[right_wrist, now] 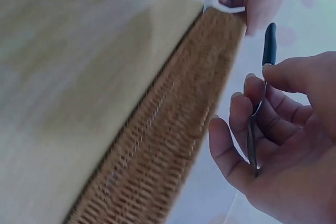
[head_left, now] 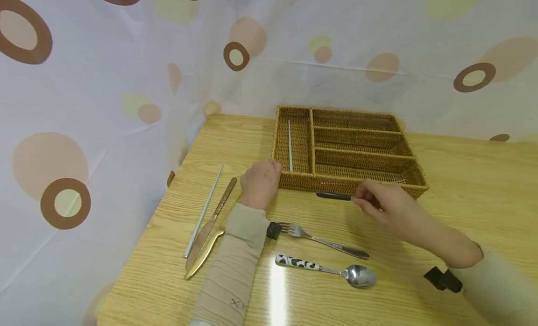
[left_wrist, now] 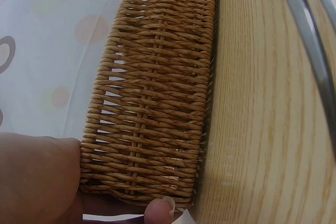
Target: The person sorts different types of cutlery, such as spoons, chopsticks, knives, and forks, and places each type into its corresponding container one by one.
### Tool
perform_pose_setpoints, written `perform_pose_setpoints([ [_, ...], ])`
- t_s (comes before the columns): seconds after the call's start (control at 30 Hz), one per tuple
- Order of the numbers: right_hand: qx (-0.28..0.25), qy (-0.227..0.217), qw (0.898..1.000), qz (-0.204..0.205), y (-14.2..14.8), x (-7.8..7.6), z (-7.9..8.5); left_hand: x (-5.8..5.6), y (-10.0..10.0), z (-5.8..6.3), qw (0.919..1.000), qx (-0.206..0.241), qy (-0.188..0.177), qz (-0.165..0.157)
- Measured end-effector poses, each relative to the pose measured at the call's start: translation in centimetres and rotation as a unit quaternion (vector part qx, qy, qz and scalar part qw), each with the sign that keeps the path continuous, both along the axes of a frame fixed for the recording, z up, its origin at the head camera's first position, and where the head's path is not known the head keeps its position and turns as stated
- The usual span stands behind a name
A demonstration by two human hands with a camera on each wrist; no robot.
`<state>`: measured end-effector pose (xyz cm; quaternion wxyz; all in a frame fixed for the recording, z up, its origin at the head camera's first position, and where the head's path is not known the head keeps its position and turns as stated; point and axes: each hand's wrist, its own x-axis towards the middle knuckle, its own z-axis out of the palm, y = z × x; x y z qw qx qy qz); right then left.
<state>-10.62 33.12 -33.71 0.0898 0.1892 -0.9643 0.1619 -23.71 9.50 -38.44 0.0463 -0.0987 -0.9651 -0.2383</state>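
My left hand (head_left: 260, 181) grips the front left corner of a woven cutlery basket (head_left: 353, 181); in the left wrist view its thumb and a fingertip lie around the wicker end. In front of the basket's right part, my right hand (head_left: 388, 202) pinches a dark-handled piece of cutlery (head_left: 334, 195) by its metal neck, the handle pointing left. The right wrist view shows its metal head (right_wrist: 252, 148) edge-on among the fingers, so its kind is unclear. A pale chopstick (head_left: 290, 146) lies in the left compartment. Silver tines (head_left: 399, 181) show in the front right compartment.
Left of my left arm lie another chopstick (head_left: 204, 209), a brown-handled knife (head_left: 216, 211) and a gold knife (head_left: 206, 255), partly covered by the arm. A fork (head_left: 323, 240) and a spoon with a black-and-white handle (head_left: 328, 269) lie between the arms. A patterned curtain (head_left: 336, 41) stands behind.
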Motion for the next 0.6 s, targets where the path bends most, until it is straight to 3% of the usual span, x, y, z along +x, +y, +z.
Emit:
perform_pose_setpoints([
  [0.27, 0.006, -0.006, 0.999, -0.042, 2.1, -3.7, 1.8, -0.1, -0.2, 0.1, 1.0000, -0.007, -0.002, 0.003],
  [0.6, 0.051, 0.005, 0.996, -0.074, 4.6, -10.0, 3.6, -0.1, 0.0, 0.2, 0.9995, -0.001, -0.030, 0.003],
])
